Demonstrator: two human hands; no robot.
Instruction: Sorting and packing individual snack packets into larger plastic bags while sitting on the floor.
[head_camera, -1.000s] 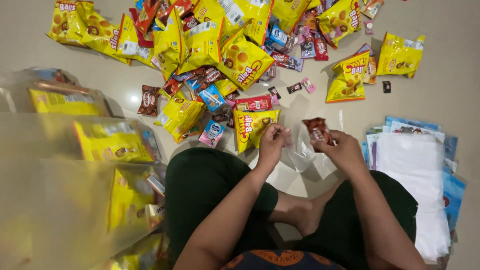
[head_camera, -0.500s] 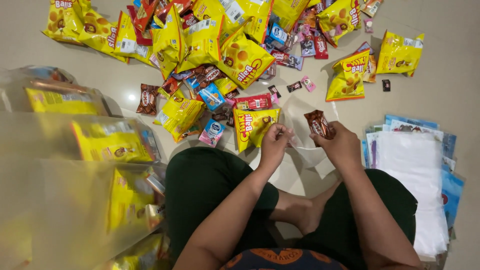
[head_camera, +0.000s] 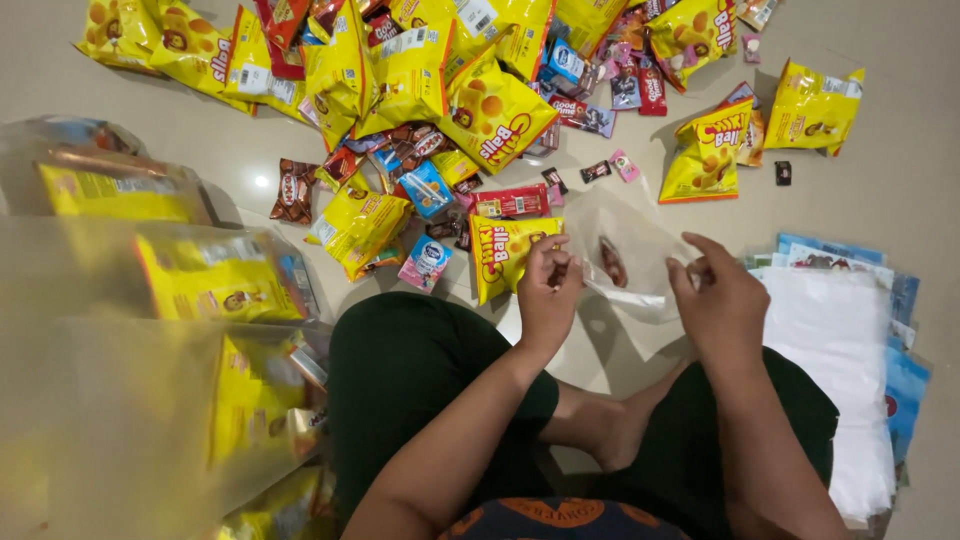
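The person sits cross-legged on the floor (head_camera: 900, 170) and holds a clear plastic bag (head_camera: 628, 255) up between both hands, apparently to keep its mouth spread: the left hand (head_camera: 548, 290) pinches one edge and the right hand (head_camera: 718, 300) grips the other. A small brown snack packet (head_camera: 612, 262) shows inside the bag, between the two hands. Yellow snack bags (head_camera: 490, 110) lie scattered just beyond.

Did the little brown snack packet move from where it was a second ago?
Yes. The brown packet left the right hand and sits lower, inside the clear bag, nearer the yellow pack.
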